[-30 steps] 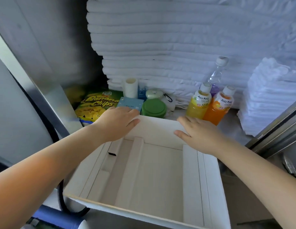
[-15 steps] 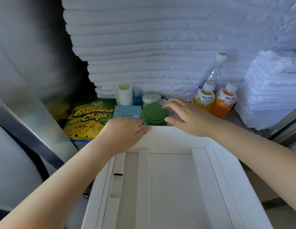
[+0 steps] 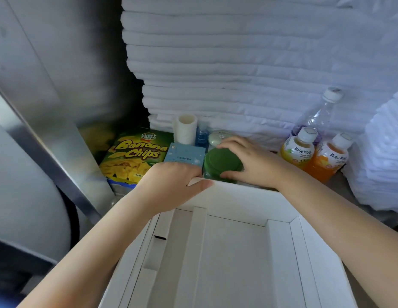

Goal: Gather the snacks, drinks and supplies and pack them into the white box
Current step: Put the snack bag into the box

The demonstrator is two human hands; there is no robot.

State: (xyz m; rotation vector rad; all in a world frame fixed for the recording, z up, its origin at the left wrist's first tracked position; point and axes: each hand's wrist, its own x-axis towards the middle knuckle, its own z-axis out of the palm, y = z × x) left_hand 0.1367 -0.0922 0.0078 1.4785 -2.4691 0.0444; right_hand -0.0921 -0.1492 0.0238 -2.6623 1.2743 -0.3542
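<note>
The white box point(image 3: 242, 196) lies open below me with nothing inside. My left hand point(image 3: 171, 183) grips its far wall, thumb over the rim. Just behind that wall stands a round green container point(image 3: 220, 161), and my right hand point(image 3: 253, 163) curls round it, fingers on the far side and thumb on the near side. To the left lie a banana chips box point(image 3: 131, 156) and a small blue box point(image 3: 184, 155). A yellow drink bottle point(image 3: 298, 150), an orange one point(image 3: 327, 161) and a clear bottle point(image 3: 320, 114) stand at the right.
A white roll point(image 3: 186, 130), a small blue bottle point(image 3: 201, 135) and a pale oval case point(image 3: 215, 137) stand behind the green container. Stacked white towels point(image 3: 238, 63) fill the back, and another pile point(image 3: 384, 152) is at the right. A metal frame point(image 3: 49, 147) runs along the left.
My right hand left the box's far wall, reached forward and closed round the green container. My left hand kept hold of the box wall. The view moved closer to the shelf.
</note>
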